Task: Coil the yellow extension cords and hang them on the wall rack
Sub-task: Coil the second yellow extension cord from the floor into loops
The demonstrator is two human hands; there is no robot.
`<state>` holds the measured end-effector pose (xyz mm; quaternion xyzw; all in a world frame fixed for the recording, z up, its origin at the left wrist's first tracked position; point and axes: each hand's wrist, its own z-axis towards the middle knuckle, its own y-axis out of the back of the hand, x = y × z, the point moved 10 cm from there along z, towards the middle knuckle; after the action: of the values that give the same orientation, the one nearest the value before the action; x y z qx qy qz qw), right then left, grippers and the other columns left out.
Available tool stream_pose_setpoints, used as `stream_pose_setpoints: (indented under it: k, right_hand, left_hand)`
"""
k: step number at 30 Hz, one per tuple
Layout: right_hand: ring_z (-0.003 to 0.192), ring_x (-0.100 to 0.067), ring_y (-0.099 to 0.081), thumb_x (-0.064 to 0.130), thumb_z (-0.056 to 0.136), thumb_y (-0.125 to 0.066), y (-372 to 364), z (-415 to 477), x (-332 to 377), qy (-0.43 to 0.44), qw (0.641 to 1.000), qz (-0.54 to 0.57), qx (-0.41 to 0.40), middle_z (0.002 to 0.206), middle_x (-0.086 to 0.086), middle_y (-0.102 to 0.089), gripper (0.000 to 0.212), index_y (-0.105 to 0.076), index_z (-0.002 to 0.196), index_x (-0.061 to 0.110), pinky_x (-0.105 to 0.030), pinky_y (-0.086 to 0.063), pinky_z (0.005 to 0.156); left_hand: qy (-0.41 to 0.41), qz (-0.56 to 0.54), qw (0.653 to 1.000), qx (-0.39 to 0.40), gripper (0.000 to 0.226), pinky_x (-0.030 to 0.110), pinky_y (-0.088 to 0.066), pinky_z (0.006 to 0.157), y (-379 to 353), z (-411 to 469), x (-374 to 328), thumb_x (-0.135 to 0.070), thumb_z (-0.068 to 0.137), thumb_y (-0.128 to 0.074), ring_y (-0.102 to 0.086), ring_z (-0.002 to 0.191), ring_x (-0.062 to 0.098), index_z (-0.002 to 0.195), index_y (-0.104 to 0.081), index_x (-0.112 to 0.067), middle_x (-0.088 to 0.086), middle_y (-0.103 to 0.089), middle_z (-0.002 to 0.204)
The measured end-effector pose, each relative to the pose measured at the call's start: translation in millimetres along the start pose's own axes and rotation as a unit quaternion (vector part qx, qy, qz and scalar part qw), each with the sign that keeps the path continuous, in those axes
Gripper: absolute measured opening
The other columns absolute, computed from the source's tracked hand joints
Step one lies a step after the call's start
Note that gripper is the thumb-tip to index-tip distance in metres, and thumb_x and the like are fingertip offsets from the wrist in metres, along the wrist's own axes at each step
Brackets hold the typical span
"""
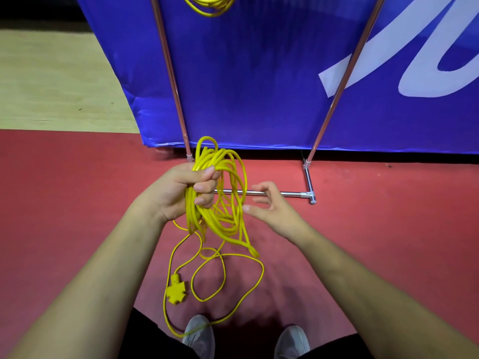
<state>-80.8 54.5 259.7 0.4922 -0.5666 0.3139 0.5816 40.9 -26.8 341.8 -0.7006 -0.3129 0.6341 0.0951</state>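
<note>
Far left: pale wood floor [51, 81] up top, red floor [77, 190] below it. I see no bench; everything here is on the floor or in hand.

Left hand [181, 193]: grip closed around the bundled loops of the yellow extension cord [220, 198], thumb over the top, fingers wrapped underneath. The coil hangs from that fist at approx mid-frame, loops uneven and a bit messy, w/ some strands sagging lower than others. Below it the uncoiled tail [228, 286] runs down in loose curves on the red floor, passing over my left shoe [199, 335]. The yellow multi-outlet socket end [176, 291] lies on the floor near my left forearm.

Handling, my read: cord looks light, soft, floppy, w/ some springy memory, so loops will likely want to slip or twist out of the fist. The jacket looks smooth, maybe slick. Best hold is probably the slack just under the coil, feeding 1 loop at a time; the socket end is the heavy bit and may swing when it lifts.

Right hand [272, 206]: grip wide, fingers spread, holding nothing, just beside the coil's right edge.

Behind: blue banner [259, 86] on a metal pole rack [285, 193]. A 2nd yellow cord coil [210, 6] hangs at the top edge, partly cut off. Right shoe [293, 340] at bottom.
</note>
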Motion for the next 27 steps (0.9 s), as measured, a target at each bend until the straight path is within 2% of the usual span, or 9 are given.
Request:
stream_pose_setpoints:
  k: [2, 3, 5, 7, 10, 15, 21, 25, 27]
  right_hand:
    - [0.110, -0.007, -0.058, 0.016, 0.084, -0.075, -7, 5, 5, 0.016, 0.999, 0.025, 0.012, 0.133, 0.008, -0.051, 0.054, -0.045, 0.125, 0.033, -0.022, -0.048, 0.093]
    - [0.099, -0.003, -0.061, 0.012, 0.084, -0.074, -14, 7, 6, 0.019, 0.999, 0.023, 0.028, 0.127, 0.005, -0.055, 0.051, -0.048, 0.126, 0.028, -0.017, -0.049, 0.087]
    - [0.066, 0.005, -0.057, 0.005, 0.083, -0.074, -19, 8, 1, 0.012, 1.000, -0.002, 0.028, 0.107, -0.001, -0.058, 0.040, -0.059, 0.118, 0.017, -0.010, -0.046, 0.069]
    - [0.052, 0.004, -0.044, 0.005, 0.083, -0.073, -19, 9, -7, 0.004, 0.999, -0.033, 0.015, 0.081, -0.001, -0.052, 0.017, -0.064, 0.095, 0.012, -0.013, -0.038, 0.058]
    - [0.061, -0.009, -0.036, 0.012, 0.090, -0.067, -17, 8, -16, 0.003, 0.998, -0.059, 0.031, 0.066, -0.003, -0.040, 0.023, -0.053, 0.072, 0.011, -0.026, -0.028, 0.057]
    - [0.070, -0.019, -0.057, 0.004, 0.096, -0.055, 2, 13, -19, -0.019, 1.000, 0.010, -0.002, 0.075, -0.016, -0.058, 0.020, -0.044, 0.082, 0.014, -0.025, -0.044, 0.065]
    - [0.062, -0.013, -0.044, 0.006, 0.092, -0.060, 43, 15, -77, -0.083, 0.990, -0.114, -0.024, 0.067, -0.006, -0.047, 0.018, -0.050, 0.077, 0.008, -0.028, -0.040, 0.060]
    - [0.051, -0.018, -0.052, 0.006, 0.095, -0.057, 50, 9, -86, -0.157, 0.977, 0.097, -0.106, 0.063, -0.007, -0.047, 0.010, -0.051, 0.092, 0.013, -0.026, -0.049, 0.052]
    - [0.046, -0.016, -0.037, 0.005, 0.094, -0.057, 54, 15, -62, -0.123, 0.983, 0.051, -0.126, 0.058, -0.007, -0.039, 0.009, -0.057, 0.091, 0.014, -0.021, -0.036, 0.043]
  left_hand:
    - [0.010, 0.007, 1.000, 0.015, 0.029, 0.025, -0.033, 0.048, -3, -3, 1, -0.027, 0.074, -0.077, -0.041, 0.038, 0.011, 0.081, -0.054, -0.010, -0.007, -0.042, 0.049]
    - [0.011, 0.008, 1.000, 0.018, 0.032, 0.025, -0.032, 0.048, -5, -4, 2, -0.027, 0.074, -0.076, -0.041, 0.038, 0.011, 0.083, -0.052, -0.009, -0.006, -0.043, 0.050]
    - [0.010, 0.008, 1.000, 0.015, 0.033, 0.025, -0.031, 0.048, -7, -4, 3, -0.027, 0.073, -0.077, -0.041, 0.037, 0.011, 0.083, -0.052, -0.008, -0.006, -0.042, 0.049]
    - [0.013, 0.003, 1.000, 0.008, 0.035, 0.025, -0.031, 0.048, -8, -4, 7, -0.028, 0.071, -0.079, -0.041, 0.037, 0.010, 0.082, -0.052, -0.008, -0.006, -0.042, 0.049]
    - [0.008, -0.008, 1.000, 0.002, 0.035, 0.024, -0.037, 0.048, -10, -3, 8, -0.027, 0.072, -0.079, -0.041, 0.037, 0.011, 0.083, -0.051, -0.008, -0.005, -0.041, 0.049]
    - [-0.058, -0.059, 0.994, -0.074, 0.025, 0.022, -0.036, 0.047, -8, -1, -6, -0.025, 0.075, -0.068, -0.040, 0.037, 0.010, 0.083, -0.050, -0.008, -0.007, -0.040, 0.047]
    - [-0.126, -0.146, 0.968, -0.161, 0.015, 0.021, -0.033, 0.050, 10, -9, -18, -0.026, 0.089, -0.048, -0.038, 0.040, 0.007, 0.079, -0.046, -0.015, -0.010, -0.038, 0.048]
    - [-0.117, -0.082, 0.968, -0.207, 0.018, 0.020, -0.039, 0.047, 23, -11, -16, -0.023, 0.087, -0.055, -0.044, 0.043, 0.010, 0.075, -0.044, -0.017, -0.006, -0.041, 0.051]
    - [-0.105, -0.016, 0.962, -0.253, 0.020, 0.021, -0.041, 0.046, 37, -12, -12, -0.021, 0.090, -0.059, -0.047, 0.044, 0.013, 0.074, -0.046, -0.016, -0.002, -0.046, 0.053]
